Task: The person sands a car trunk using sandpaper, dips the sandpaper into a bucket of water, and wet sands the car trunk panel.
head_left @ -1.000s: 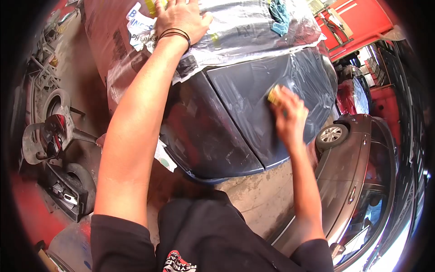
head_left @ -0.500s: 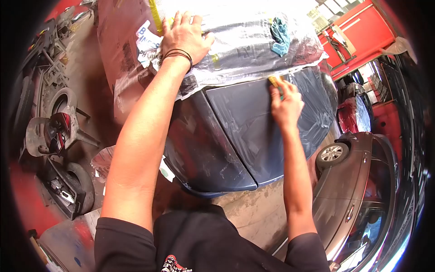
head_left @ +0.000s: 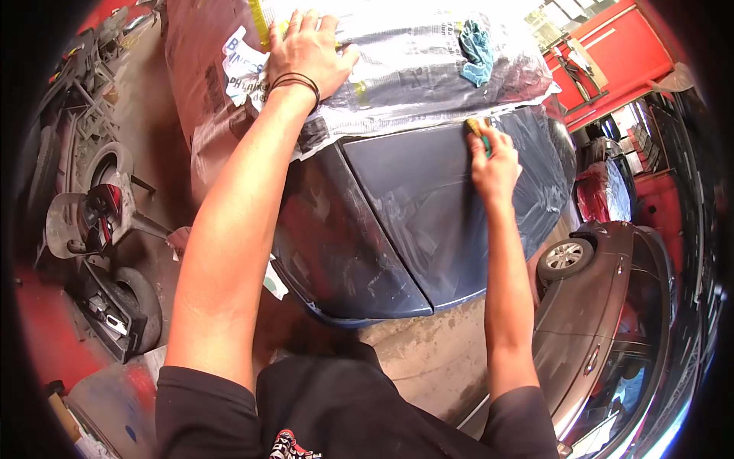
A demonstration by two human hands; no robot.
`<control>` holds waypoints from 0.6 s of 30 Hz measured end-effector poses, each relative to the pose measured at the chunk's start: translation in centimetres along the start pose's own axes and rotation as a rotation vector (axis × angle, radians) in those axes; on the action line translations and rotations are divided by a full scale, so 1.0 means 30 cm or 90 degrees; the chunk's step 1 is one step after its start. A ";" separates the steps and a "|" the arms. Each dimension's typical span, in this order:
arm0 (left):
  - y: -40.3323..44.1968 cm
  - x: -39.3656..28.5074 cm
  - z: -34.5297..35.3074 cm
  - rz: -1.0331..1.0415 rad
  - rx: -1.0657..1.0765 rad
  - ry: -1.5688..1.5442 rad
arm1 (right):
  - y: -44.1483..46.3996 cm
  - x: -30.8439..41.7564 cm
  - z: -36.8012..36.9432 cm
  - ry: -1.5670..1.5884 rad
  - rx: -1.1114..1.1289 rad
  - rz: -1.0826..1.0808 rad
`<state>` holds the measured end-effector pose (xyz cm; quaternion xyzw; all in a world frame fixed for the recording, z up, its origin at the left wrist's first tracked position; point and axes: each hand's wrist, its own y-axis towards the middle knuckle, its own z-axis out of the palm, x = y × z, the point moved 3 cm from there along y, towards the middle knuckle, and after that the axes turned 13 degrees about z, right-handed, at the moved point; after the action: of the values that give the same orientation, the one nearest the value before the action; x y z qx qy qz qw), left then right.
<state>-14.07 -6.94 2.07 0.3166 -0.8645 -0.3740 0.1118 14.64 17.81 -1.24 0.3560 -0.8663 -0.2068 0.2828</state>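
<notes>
My left hand (head_left: 310,61) lies flat with fingers spread on the plastic and printed paper sheeting (head_left: 405,73) over the upper part of a car. Two dark bands circle that wrist. In my right hand (head_left: 498,174) is a small yellow-and-green pad (head_left: 477,127), pinched by the fingertips. It rests against the dark blue-grey car panel (head_left: 413,180), close to the taped lower edge of the sheeting. Whitish smears mark the panel, and a seam separates it from the panel on the left (head_left: 329,237). Most of the pad is hidden by my fingers.
A crumpled teal cloth (head_left: 476,53) lies on the sheeting. To the right stands a brown car (head_left: 577,306). Along the left are a plastic chair (head_left: 69,222), tyres (head_left: 138,302) and loose car parts. A red board (head_left: 612,53) is at the upper right.
My right hand has slid slightly right and up along the panel's top edge with the pad. My left hand stays flat on the sheeting. The view has shifted slightly.
</notes>
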 end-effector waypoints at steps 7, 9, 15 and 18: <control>-0.024 0.013 -0.003 -0.008 -0.045 -0.095 | -0.413 0.256 -0.149 0.056 0.081 -0.156; -0.011 -0.001 -0.041 0.002 -0.015 -0.159 | -0.524 0.277 -0.204 0.057 0.118 -0.201; -0.007 -0.016 -0.042 0.022 0.025 -0.106 | -0.276 0.280 -0.067 0.074 0.053 -0.225; -0.015 -0.036 -0.061 0.073 -0.023 -0.150 | -0.306 0.279 -0.061 0.112 0.050 -0.197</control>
<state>-12.23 -7.55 3.06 0.2189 -0.8814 -0.4169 0.0364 15.47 5.31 -2.13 0.5123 -0.7807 -0.1820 0.3081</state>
